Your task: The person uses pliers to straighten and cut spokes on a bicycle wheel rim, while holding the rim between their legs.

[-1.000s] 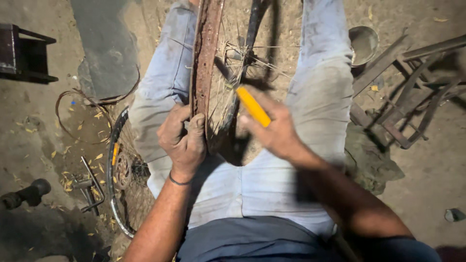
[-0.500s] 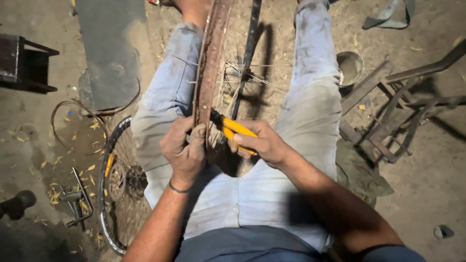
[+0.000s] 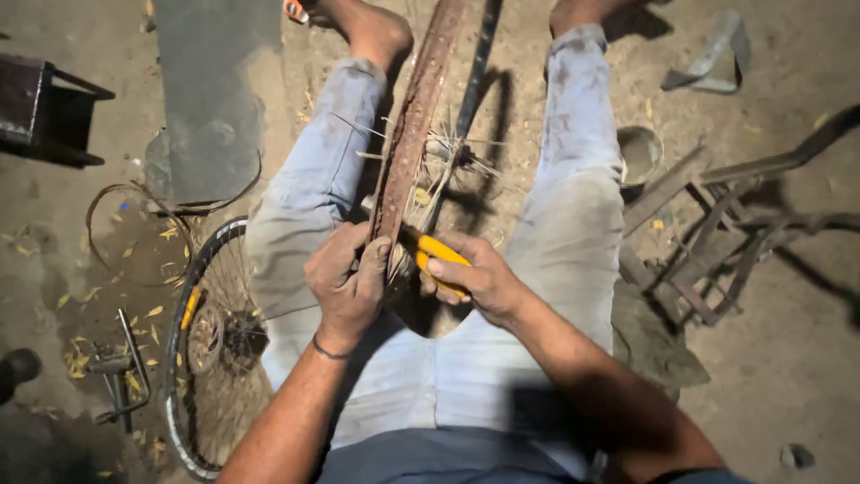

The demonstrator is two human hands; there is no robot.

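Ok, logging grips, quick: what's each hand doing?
Left hand: closed on the rusty rim.
Right hand: closed on a yellow-handled tool.

a rusty bicycle rim (image 3: 414,134) stands on edge between the legs, running from 12 o'clock down to centre, loose spokes splaying at 1 o'clock. a yellow-handled tool (image 3: 436,254) lies angled just right of centre.

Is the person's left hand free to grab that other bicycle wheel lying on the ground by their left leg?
Probably not now: the left hand grips the rusty rim. The spare wheel lies unobstructed beside the leg.
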